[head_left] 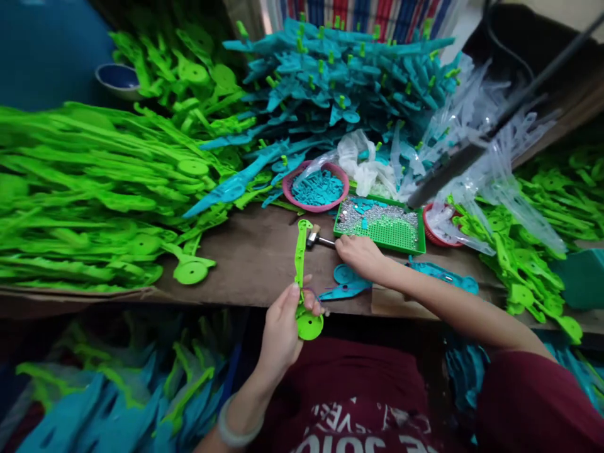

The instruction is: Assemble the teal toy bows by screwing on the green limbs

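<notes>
My left hand [283,324] is closed around the round end of a bright green plastic strip [302,277] that stands up from the table's front edge. My right hand [361,255] grips the handle of a small hammer [315,238], whose metal head lies beside the strip's upper end. A teal plastic piece [346,283] lies on the brown table [255,251] between my two hands. Just behind my right hand sits a green tray [391,236] holding small silvery parts.
Large heaps of green plastic strips [94,189] fill the left, teal ones [340,82] the back, more green pieces [528,264] the right. A pink bowl [315,187] holds small teal bits. Clear plastic bags [476,151], a red bowl [436,229] and a dark bar [495,126] lie at right.
</notes>
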Available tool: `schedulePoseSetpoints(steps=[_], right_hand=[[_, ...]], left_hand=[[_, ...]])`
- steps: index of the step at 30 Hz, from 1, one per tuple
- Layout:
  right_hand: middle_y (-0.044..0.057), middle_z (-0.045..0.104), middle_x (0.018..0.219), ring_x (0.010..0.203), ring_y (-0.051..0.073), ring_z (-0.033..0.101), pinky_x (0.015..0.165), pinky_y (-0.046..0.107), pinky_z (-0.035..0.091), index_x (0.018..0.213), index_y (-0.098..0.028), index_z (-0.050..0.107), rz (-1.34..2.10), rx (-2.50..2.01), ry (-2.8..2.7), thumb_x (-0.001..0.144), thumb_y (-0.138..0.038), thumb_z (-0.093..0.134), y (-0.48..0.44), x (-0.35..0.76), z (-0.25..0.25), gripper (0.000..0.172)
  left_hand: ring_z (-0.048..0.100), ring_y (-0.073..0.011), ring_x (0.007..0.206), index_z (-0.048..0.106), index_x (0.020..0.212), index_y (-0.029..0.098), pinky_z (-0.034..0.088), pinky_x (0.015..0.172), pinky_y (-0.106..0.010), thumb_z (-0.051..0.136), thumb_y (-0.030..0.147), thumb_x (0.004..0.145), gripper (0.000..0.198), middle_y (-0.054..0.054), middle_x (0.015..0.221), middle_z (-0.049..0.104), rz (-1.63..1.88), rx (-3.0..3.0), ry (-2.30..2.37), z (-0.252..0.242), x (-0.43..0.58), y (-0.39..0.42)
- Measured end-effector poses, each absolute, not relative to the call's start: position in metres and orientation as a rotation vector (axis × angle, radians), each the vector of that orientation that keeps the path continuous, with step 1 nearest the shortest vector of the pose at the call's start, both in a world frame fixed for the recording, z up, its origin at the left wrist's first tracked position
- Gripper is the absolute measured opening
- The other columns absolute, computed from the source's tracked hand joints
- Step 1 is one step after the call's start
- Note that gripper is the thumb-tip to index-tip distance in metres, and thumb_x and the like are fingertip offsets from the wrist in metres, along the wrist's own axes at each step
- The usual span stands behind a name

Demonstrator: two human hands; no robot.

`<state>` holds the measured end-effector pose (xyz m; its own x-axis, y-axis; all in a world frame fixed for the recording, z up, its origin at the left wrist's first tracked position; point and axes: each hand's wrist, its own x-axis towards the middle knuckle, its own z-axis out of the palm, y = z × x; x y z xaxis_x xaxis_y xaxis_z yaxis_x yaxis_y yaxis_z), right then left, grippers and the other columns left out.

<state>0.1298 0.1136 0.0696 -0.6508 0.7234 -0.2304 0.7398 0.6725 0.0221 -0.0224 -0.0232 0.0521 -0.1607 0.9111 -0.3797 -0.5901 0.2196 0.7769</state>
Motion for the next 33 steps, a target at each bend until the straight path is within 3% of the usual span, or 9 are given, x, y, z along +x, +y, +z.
schedulePoseSetpoints(steps=[7,12,16,19,22,25,28,31,33], right_hand=[[0.015,0.065,0.093,0.097,0.028,0.054,0.086,0.040,0.046,0.100,-0.011,0.063,0.248,0.981,2.923,0.097,-0.017,0.040,0.125,0.130,0.119,0.024],[0.016,0.063,0.101,0.099,0.029,0.050,0.087,0.042,0.044,0.114,-0.009,0.063,0.493,1.208,3.043,0.100,-0.019,0.035,0.188,0.115,0.125,0.033],[0.018,0.061,0.102,0.102,0.030,0.049,0.085,0.043,0.042,0.115,-0.008,0.063,0.427,1.310,2.999,0.098,-0.014,0.035,0.245,0.108,0.109,0.034],[0.017,0.061,0.101,0.102,0.030,0.050,0.085,0.044,0.043,0.104,-0.012,0.065,0.302,1.403,3.081,0.095,-0.014,0.043,0.250,0.108,0.104,0.025],[0.013,0.061,0.100,0.099,0.028,0.054,0.088,0.045,0.044,0.097,-0.016,0.063,-0.050,1.510,3.277,0.094,-0.024,0.052,0.205,0.107,0.111,0.014],[0.008,0.065,0.098,0.089,0.020,0.060,0.081,0.037,0.049,0.111,-0.019,0.058,-1.078,1.490,3.148,0.096,-0.040,0.054,0.132,0.108,0.116,0.026],[0.006,0.066,0.099,0.085,0.017,0.065,0.075,0.032,0.052,0.125,-0.020,0.048,-1.897,1.466,2.598,0.098,-0.048,0.049,0.074,0.117,0.103,0.039],[-0.001,0.062,0.080,0.066,0.013,0.061,0.060,0.026,0.047,0.120,-0.019,0.052,-2.093,1.412,2.336,0.098,-0.052,0.049,0.052,0.135,0.078,0.039],[-0.002,0.060,0.073,0.062,0.012,0.057,0.057,0.024,0.043,0.111,-0.019,0.058,-1.841,1.485,2.550,0.100,-0.048,0.048,0.050,0.152,0.062,0.033]], left_hand=[[0.057,-0.0119,0.061,0.068,0.114,0.014,0.051,0.064,-0.026,0.076,0.047,0.082,0.047,0.004,0.063,0.057,1.440,0.255,0.947,0.056,-0.051,-0.015],[0.058,-0.0128,0.063,0.067,0.119,0.013,0.052,0.065,-0.028,0.072,0.047,0.085,0.049,0.002,0.067,0.059,1.482,0.269,0.923,0.056,-0.063,-0.003],[0.059,-0.0147,0.063,0.066,0.119,0.013,0.053,0.066,-0.030,0.070,0.050,0.085,0.050,0.001,0.068,0.060,1.453,0.254,0.878,0.058,-0.062,0.000],[0.060,-0.0150,0.065,0.067,0.112,0.012,0.051,0.066,-0.029,0.070,0.049,0.085,0.046,0.001,0.068,0.061,1.430,0.277,0.879,0.060,-0.058,0.002],[0.060,-0.0141,0.066,0.067,0.097,0.014,0.050,0.065,-0.026,0.071,0.048,0.084,0.036,0.001,0.068,0.061,1.410,0.363,0.939,0.058,-0.053,0.006],[0.062,-0.0154,0.071,0.065,0.083,0.016,0.050,0.067,-0.026,0.068,0.051,0.087,0.035,-0.001,0.071,0.063,1.416,0.516,1.047,0.050,-0.048,0.012],[0.064,-0.0161,0.074,0.068,0.093,0.016,0.052,0.071,-0.027,0.065,0.052,0.089,0.036,-0.002,0.074,0.066,1.473,0.623,1.182,0.043,-0.046,0.017],[0.064,-0.0149,0.072,0.068,0.108,0.016,0.053,0.070,-0.027,0.064,0.051,0.089,0.039,-0.001,0.076,0.066,1.508,0.643,1.242,0.043,-0.046,0.022],[0.063,-0.0135,0.068,0.067,0.113,0.016,0.053,0.068,-0.026,0.065,0.049,0.088,0.042,0.000,0.074,0.064,1.510,0.634,1.243,0.048,-0.046,0.025]])
